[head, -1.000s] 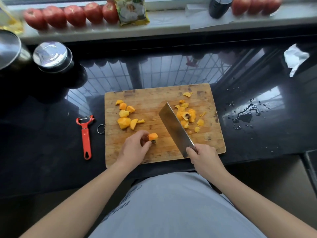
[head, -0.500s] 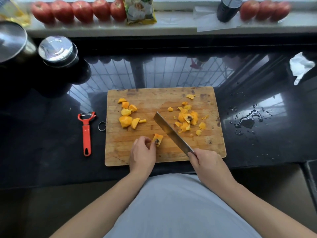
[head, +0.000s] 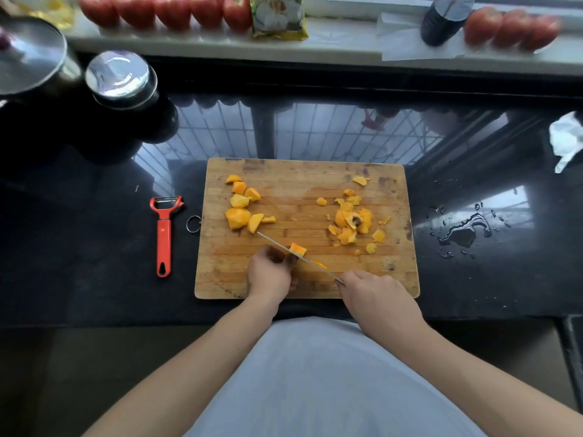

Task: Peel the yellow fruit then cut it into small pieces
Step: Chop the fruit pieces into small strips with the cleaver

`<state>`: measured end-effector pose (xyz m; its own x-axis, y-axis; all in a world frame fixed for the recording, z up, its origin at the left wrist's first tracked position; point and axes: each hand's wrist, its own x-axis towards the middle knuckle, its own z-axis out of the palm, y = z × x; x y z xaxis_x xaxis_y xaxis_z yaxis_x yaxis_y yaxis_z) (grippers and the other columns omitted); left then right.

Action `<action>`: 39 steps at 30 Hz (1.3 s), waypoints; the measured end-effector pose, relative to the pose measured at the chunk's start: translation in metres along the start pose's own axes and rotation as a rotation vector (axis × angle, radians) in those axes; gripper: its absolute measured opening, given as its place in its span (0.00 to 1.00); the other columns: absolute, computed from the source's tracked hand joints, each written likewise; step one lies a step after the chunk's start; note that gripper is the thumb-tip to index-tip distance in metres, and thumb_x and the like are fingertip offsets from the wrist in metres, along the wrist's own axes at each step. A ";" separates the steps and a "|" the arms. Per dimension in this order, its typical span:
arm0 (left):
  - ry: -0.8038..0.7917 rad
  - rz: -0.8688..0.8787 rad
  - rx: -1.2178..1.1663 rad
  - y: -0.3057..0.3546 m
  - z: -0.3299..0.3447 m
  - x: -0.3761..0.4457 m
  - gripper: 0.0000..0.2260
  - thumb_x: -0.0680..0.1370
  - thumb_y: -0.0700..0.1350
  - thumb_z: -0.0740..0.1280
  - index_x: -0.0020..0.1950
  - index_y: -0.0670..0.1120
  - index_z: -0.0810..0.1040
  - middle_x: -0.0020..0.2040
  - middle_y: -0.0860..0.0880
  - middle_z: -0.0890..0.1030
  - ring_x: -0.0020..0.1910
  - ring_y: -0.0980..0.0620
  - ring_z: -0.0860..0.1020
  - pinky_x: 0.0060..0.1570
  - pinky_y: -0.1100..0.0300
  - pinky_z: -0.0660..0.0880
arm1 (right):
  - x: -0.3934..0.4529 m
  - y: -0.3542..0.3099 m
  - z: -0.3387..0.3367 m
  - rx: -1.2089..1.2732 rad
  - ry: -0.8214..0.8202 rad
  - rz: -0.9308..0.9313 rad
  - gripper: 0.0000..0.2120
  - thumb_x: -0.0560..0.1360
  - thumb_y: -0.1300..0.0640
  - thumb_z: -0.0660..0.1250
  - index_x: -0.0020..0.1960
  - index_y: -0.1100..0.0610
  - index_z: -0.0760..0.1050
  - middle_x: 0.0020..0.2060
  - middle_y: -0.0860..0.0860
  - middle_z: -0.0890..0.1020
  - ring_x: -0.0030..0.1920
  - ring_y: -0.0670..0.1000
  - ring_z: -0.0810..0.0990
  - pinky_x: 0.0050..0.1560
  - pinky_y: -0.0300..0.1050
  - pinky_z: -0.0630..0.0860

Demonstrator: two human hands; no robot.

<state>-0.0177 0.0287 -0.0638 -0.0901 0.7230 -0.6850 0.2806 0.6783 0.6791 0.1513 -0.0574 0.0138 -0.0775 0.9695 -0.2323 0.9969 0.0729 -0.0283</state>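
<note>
Left hand point(head: 268, 272) pinching a yellow fruit piece point(head: 298, 249) on the wooden cutting board point(head: 391, 279), right hand point(head: 377, 294) wrapped round the cleaver point(head: 293, 252) handle, blade edge-on, apparently slicing the piece, cut chunks point(head: 243, 209) behind, red peeler point(head: 164, 234) left of board

Scuffed wooden board point(head: 315, 171) on glossy black stone counter point(head: 94, 247)

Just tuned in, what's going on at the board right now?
A person is cutting up yellow fruit on a wooden cutting board. The left hand pinches a small fruit chunk while the right hand holds a knife, blade edge-down across that chunk. Cut pieces sit on the board's left, and scraps lie on its right. A red peeler lies on the counter left of the board.
</note>
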 end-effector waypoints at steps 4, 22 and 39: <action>-0.005 -0.002 0.009 -0.001 0.001 0.001 0.05 0.79 0.49 0.74 0.50 0.52 0.79 0.47 0.46 0.85 0.29 0.47 0.85 0.30 0.52 0.84 | -0.002 -0.001 0.005 -0.014 -0.001 -0.024 0.19 0.63 0.59 0.83 0.34 0.55 0.71 0.25 0.49 0.71 0.15 0.55 0.67 0.19 0.40 0.52; -0.030 -0.089 0.021 0.011 0.002 0.011 0.10 0.80 0.40 0.70 0.51 0.57 0.78 0.48 0.47 0.85 0.34 0.44 0.86 0.34 0.49 0.86 | 0.024 0.004 0.011 0.004 -0.158 -0.002 0.33 0.54 0.62 0.85 0.35 0.51 0.58 0.23 0.47 0.70 0.16 0.53 0.65 0.25 0.37 0.39; 0.027 -0.072 0.337 0.000 -0.091 0.011 0.03 0.79 0.44 0.72 0.50 0.48 0.79 0.46 0.47 0.85 0.33 0.51 0.86 0.30 0.58 0.81 | 0.052 0.017 0.018 0.000 -0.127 -0.347 0.09 0.78 0.56 0.67 0.58 0.54 0.76 0.41 0.50 0.79 0.33 0.53 0.78 0.27 0.45 0.68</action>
<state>-0.1055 0.0484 -0.0475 -0.1452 0.6809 -0.7178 0.5718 0.6498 0.5007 0.1635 -0.0096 -0.0159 -0.4116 0.8502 -0.3282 0.9111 0.3923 -0.1263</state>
